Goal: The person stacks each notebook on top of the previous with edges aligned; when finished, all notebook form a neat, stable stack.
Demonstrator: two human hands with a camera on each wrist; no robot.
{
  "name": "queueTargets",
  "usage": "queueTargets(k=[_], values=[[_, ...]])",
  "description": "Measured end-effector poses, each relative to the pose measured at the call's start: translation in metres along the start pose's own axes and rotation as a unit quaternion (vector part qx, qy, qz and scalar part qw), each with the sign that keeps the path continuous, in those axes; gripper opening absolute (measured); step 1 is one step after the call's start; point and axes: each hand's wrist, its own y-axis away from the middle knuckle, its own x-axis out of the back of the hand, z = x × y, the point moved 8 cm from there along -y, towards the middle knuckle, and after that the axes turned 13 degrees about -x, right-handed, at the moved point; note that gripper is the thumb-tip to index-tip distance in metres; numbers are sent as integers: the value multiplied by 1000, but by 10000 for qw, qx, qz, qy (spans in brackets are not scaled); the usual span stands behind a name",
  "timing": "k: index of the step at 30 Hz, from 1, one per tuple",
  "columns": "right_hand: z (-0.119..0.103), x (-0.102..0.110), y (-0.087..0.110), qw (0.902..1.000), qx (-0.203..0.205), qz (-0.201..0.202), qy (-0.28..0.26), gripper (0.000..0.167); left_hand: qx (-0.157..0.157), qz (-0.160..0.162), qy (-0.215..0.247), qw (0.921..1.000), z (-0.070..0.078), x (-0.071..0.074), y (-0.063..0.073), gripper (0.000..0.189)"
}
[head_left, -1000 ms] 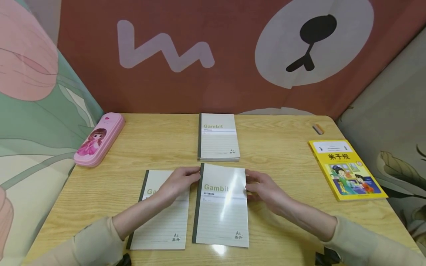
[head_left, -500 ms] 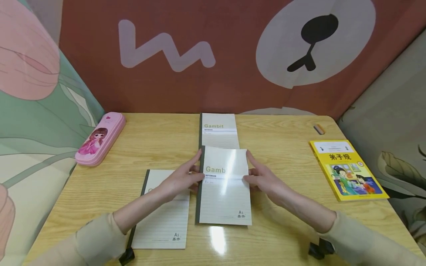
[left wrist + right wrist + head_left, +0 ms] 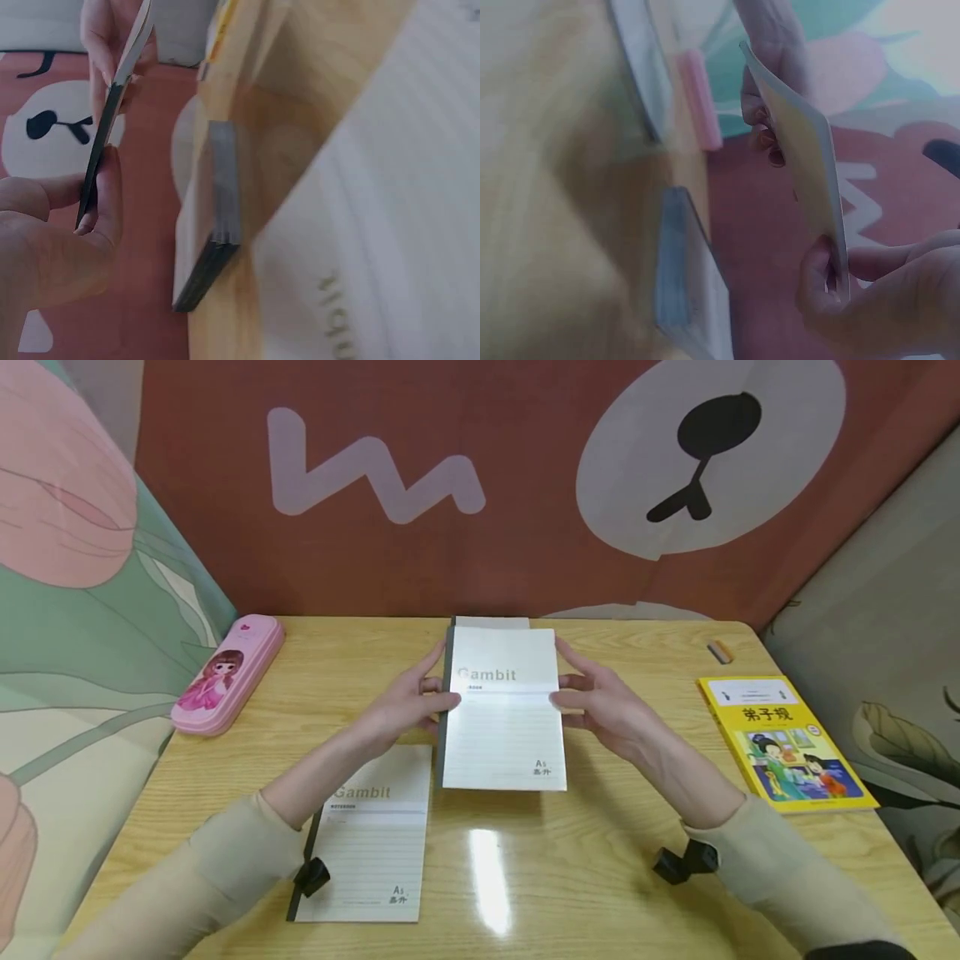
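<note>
A Gambit notebook [image 3: 502,727] with a dark spine is held off the table between both hands. My left hand [image 3: 405,702] pinches its spine side, thumb on the cover and fingers behind. On the opposite edge my right hand [image 3: 607,706] pinches it the same way. Both wrist views show the notebook [image 3: 105,139] raised beside a notebook stack [image 3: 225,180] on the table. From the head view the held notebook overlaps that stack [image 3: 491,622], so only its far strip shows. Another Gambit notebook [image 3: 375,852] lies flat at the front left, partly under my left forearm.
A pink pencil case [image 3: 225,677] lies at the table's back left. To the right are a yellow book [image 3: 783,743] and a small eraser-like block [image 3: 720,652]. A printed red backdrop [image 3: 525,552] stands along the table's [image 3: 622,652] far edge.
Both hands have lifted the notebook off the table and carried it away from me, to over the stack at the back. The front-left notebook has stayed in place.
</note>
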Motion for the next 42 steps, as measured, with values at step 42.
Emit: queueTargets(k=[42], values=[[-4, 43, -99, 9596, 677, 779, -2619, 58, 73, 2152, 811, 9732, -37, 39, -73, 51]])
